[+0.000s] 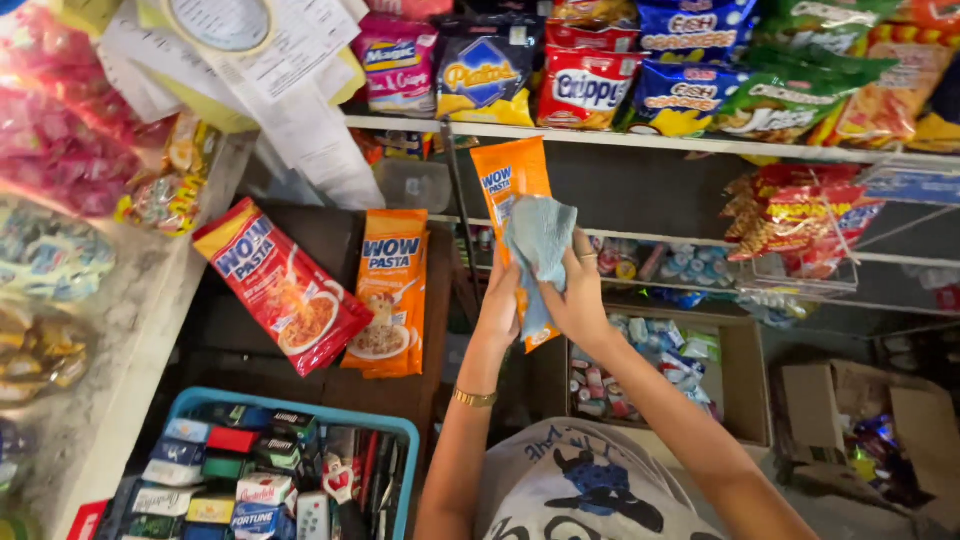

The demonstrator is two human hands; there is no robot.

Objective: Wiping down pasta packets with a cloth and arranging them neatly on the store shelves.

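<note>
Orange packet (507,185) hangs upright below the shelf (650,142) edge, held between both hands. Left hand (499,305) has its fingers clamped on the packet's left edge; right hand (578,295) presses a blue-grey cloth (540,240) against its front. Two more packets (330,290) hang well apart to the left, with open room between.

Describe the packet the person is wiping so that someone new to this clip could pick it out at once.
Below the white shelf of snack bags, three flat pasta packets stand in a row. The packet is the rightmost, orange, gripped by the left hand. Unlike the red one and the other orange one, it is half covered by a blue-grey cloth under the right hand.
</note>
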